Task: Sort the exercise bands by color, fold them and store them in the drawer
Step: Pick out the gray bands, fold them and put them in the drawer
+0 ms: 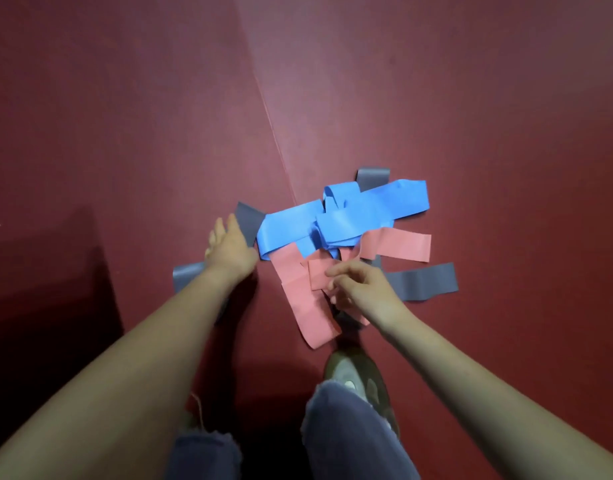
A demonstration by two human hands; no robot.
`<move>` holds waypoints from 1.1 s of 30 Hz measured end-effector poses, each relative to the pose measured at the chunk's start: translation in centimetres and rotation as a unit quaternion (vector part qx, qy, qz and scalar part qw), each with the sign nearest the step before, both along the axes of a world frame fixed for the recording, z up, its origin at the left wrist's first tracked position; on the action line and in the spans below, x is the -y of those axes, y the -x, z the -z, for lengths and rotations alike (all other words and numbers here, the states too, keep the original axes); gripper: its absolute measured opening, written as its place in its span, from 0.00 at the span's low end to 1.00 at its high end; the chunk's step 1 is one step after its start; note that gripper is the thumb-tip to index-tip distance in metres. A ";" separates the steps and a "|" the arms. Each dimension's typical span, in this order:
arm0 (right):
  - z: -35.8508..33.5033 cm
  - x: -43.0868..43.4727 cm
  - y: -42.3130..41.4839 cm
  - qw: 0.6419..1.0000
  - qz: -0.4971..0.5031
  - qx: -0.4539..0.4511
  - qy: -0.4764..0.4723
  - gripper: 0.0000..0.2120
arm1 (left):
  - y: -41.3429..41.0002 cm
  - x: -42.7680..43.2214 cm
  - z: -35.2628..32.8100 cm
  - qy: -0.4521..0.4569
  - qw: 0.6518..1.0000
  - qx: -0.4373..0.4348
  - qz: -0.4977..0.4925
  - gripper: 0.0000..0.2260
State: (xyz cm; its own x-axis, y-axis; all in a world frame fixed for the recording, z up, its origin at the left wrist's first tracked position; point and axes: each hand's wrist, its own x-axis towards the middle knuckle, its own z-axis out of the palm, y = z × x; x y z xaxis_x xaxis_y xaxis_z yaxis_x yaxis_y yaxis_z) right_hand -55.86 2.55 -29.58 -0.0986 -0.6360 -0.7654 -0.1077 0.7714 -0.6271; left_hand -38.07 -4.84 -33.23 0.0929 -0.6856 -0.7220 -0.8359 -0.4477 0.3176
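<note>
The exercise bands (332,220) lie tangled on the red floor (125,133); thin, limp, likely stretchy, so take a free end; left hand (229,249) flat and released by a grey band (248,220); right hand (358,287) pinches a pink band (317,276).

Both forearms (125,358) are bare back from the fingers (336,271). Faded blue jeans (350,431) end in frayed hems; a greyish shoe (355,374) shows behind the right fingers.

Red floor (125,133), heaped on it — blue bands (377,202), pink bands (395,245), grey bands (426,282), 1 shoe (346,368)
</note>
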 end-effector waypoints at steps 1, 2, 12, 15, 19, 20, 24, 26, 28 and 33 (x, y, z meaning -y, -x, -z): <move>0.8 -0.3 -0.4 1.000 0.013 0.009 -0.009 0.17 | -0.1 0.1 0.6 0.008 1.000 0.006 -0.007 0.29; 1.1 -0.4 -1.0 0.999 0.027 0.018 -0.018 0.17 | -0.1 0.1 0.9 0.020 1.000 0.013 -0.004 0.27; 1.7 -1.4 -5.9 0.996 0.037 0.067 -0.036 0.16 | -1.1 -0.6 2.6 0.134 0.990 0.033 -0.016 0.07; 1.3 -1.2 -5.3 0.993 0.091 0.069 -0.022 0.16 | -0.5 -1.8 2.6 0.192 0.977 -0.071 -0.052 0.09; 1.5 -0.7 -4.3 0.990 0.128 0.004 0.057 0.11 | 0.9 -3.6 0.5 0.207 0.950 -0.199 -0.119 0.14; 1.4 -0.5 -4.2 0.989 0.125 -0.003 0.076 0.12 | 1.3 -3.8 -0.3 0.212 0.945 -0.220 -0.118 0.13; 0.8 -0.1 -3.4 0.983 0.125 0.061 0.122 0.17 | 3.8 -3.7 -3.4 0.217 0.920 -0.309 -0.101 0.07; 0.4 0.1 -3.0 0.974 0.127 0.137 0.125 0.15 | 4.9 -2.9 -4.7 0.216 0.905 -0.349 -0.116 0.08; 0.1 0.1 -2.7 0.970 0.096 0.187 0.122 0.14 | 5.5 -2.1 -5.8 0.241 0.891 -0.370 -0.107 0.11; -1.6 0.5 -2.5 0.982 -0.001 0.124 0.142 0.11 | 6.2 -1.7 -7.6 0.205 0.882 -0.416 -0.088 0.08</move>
State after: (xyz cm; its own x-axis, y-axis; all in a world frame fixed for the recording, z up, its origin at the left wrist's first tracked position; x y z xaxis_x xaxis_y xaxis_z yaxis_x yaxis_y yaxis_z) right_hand -53.40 2.09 -27.94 0.0691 -0.8273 -0.5575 0.0739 0.5615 -0.8242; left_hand -44.22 -3.17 -25.62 -0.2215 -0.9325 -0.2853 -0.1668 -0.2521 0.9532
